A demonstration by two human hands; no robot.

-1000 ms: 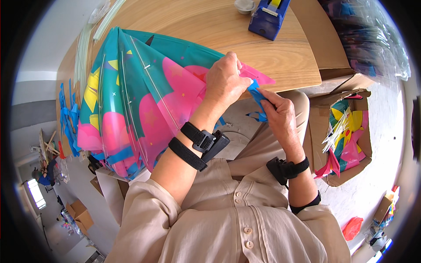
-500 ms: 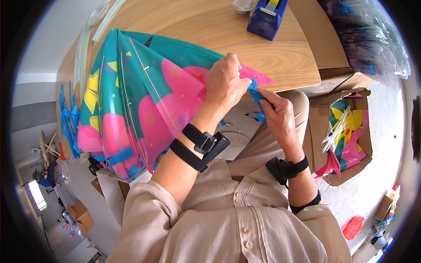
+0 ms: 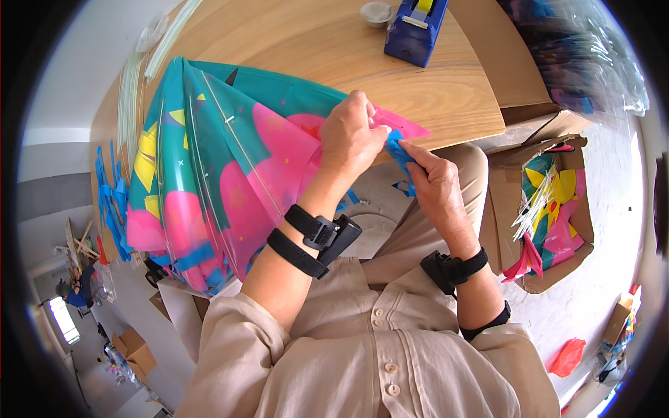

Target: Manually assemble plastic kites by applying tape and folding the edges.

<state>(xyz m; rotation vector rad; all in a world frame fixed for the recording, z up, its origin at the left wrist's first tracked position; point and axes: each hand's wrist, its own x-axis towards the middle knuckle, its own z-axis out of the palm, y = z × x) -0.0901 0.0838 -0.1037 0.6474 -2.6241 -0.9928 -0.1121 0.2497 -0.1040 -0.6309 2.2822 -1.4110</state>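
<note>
A folded kite of teal and pink film, with yellow patches and thin white rods, lies over the table edge. My left hand is closed on its right part, near the pink pointed corner. Between thumb and fingers my right hand pinches a blue ribbon strip. The strip's upper end meets my left thumb tip beside the kite's edge. What lies inside my left fist is hidden.
A blue tape dispenser and a small white cup stand on the wooden table. Blue ribbons hang at the left edge. An open cardboard box with kite film sits at right. Plastic-wrapped bundles lie at far right.
The view has shifted slightly. My right hand and the blue strip have come a little left and closer to my left hand, which keeps its hold on the kite.
</note>
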